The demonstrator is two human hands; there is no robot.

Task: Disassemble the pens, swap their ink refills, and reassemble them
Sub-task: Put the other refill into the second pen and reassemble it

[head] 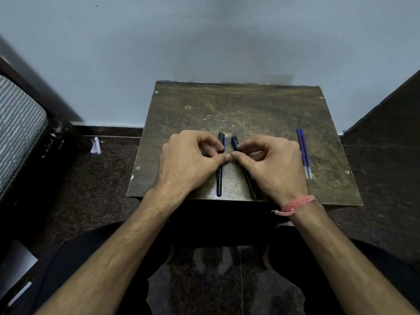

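Note:
Two dark pens lie lengthwise on the small worn wooden table (250,110). The left pen (219,176) has a blue-trimmed cap end pointing away from me. My left hand (188,162) pinches it near the cap between thumb and curled fingers. The right pen (235,142) is black and angled slightly. My right hand (270,162) pinches it near its far end and covers most of its barrel. The two thumbs nearly touch. Two thin blue ink refills (304,153) lie side by side near the table's right edge, apart from both hands.
The table stands against a pale blue wall (204,42). A chair with a striped back (18,133) is at the left. A dark panel (386,114) is at the right. A scrap of white paper (95,145) lies on the dark speckled floor.

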